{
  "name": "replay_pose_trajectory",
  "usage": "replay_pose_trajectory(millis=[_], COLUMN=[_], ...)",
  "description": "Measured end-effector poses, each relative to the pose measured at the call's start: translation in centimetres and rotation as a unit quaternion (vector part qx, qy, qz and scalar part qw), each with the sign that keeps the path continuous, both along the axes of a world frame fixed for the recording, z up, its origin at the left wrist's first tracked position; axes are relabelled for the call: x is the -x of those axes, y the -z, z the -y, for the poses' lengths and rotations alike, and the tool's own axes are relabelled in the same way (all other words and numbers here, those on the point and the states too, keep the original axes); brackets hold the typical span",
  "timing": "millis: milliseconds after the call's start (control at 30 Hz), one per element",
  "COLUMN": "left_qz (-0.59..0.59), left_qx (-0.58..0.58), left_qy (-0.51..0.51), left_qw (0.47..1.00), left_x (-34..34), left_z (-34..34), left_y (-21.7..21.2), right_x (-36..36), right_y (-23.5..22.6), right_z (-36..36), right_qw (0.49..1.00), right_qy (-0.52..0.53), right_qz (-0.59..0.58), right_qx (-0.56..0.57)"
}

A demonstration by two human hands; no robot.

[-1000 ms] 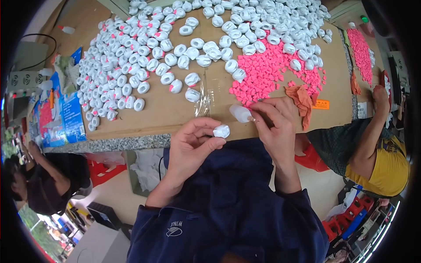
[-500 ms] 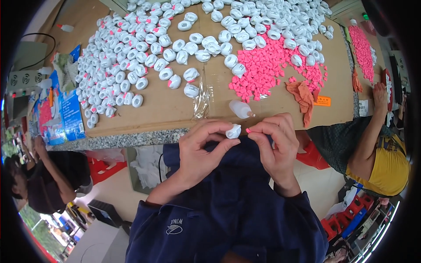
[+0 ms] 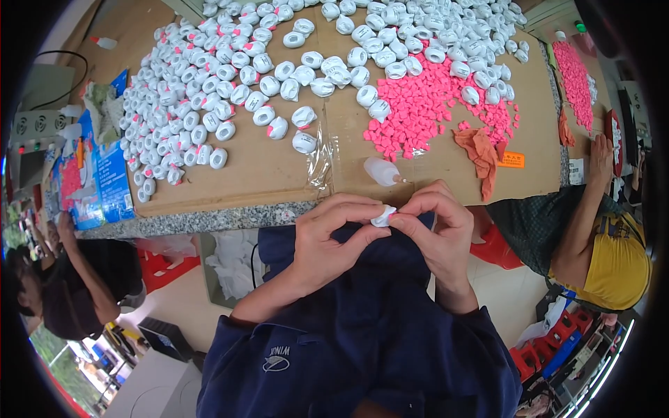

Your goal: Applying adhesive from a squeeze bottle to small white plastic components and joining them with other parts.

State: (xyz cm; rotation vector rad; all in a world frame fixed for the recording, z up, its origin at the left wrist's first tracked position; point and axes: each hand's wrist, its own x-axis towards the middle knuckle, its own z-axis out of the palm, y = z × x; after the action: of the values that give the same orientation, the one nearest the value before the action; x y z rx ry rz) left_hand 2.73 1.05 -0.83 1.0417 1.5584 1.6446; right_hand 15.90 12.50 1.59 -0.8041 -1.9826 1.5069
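Just off the table's front edge, my left hand (image 3: 338, 233) pinches a small white rounded plastic part (image 3: 382, 217) between thumb and fingers. My right hand (image 3: 442, 230) is closed on a small pink piece (image 3: 392, 216), pressed against the right side of the white part; fingertips hide most of it. Behind my hands a translucent squeeze bottle (image 3: 382, 171) lies on its side, its nozzle toward the right. Farther back spreads a pile of loose pink pieces (image 3: 411, 108). Many white parts (image 3: 202, 90), some with pink pieces on them, cover the left and far table.
An orange cloth (image 3: 481, 157) and an orange label (image 3: 513, 160) lie right of the bottle. Cardboard (image 3: 258, 174) covers the table, with a granite edge (image 3: 209, 221) in front. Co-workers sit at the left (image 3: 77, 279) and right (image 3: 592, 258). A white-lined bin (image 3: 233, 265) stands below.
My hands have come together. The pink piece, held apart from the white part before, now touches its right side.
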Motion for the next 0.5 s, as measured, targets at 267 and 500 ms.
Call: replay_pose_trajectory(millis=[267, 500], left_qz=[-0.018, -0.064], left_qx=[0.008, 0.003], left_qy=[0.028, 0.017], left_qw=[0.999, 0.998], left_x=[0.28, 0.51], left_z=[-0.35, -0.37], left_y=[-0.51, -0.68], right_x=[-0.02, 0.37], right_y=[0.47, 0.76], right_z=[-0.86, 0.01], right_qw=[0.997, 0.995], right_qy=[-0.035, -0.008], right_qz=[-0.005, -0.018], right_qx=[-0.075, -0.100])
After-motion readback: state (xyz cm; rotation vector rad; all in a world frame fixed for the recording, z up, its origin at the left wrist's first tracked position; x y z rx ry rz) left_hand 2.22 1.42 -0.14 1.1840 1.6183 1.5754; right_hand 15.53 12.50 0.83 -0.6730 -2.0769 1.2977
